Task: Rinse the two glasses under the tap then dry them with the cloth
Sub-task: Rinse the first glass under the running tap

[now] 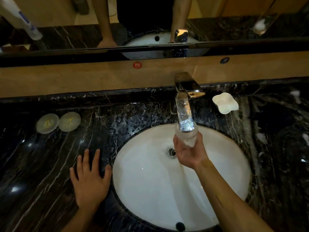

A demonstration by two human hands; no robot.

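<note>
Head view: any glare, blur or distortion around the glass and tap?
Head view: dim warm light; bright glare on the tap spout and on the wet counter; the glass in the right hand is smeared by running water, its edges unclear; wide-angle bend curves the counter's back edge; the left hand is sharp.

A clear glass (186, 138) is held over the white sink basin (150, 181), its mouth tipped up right under the spout of the chrome tap (184, 104). Water froths white inside it and the walls look wet. The right hand (189, 153) wraps its lower part in a curled grip from beneath. A second glass and the cloth are not clearly made out.
</note>
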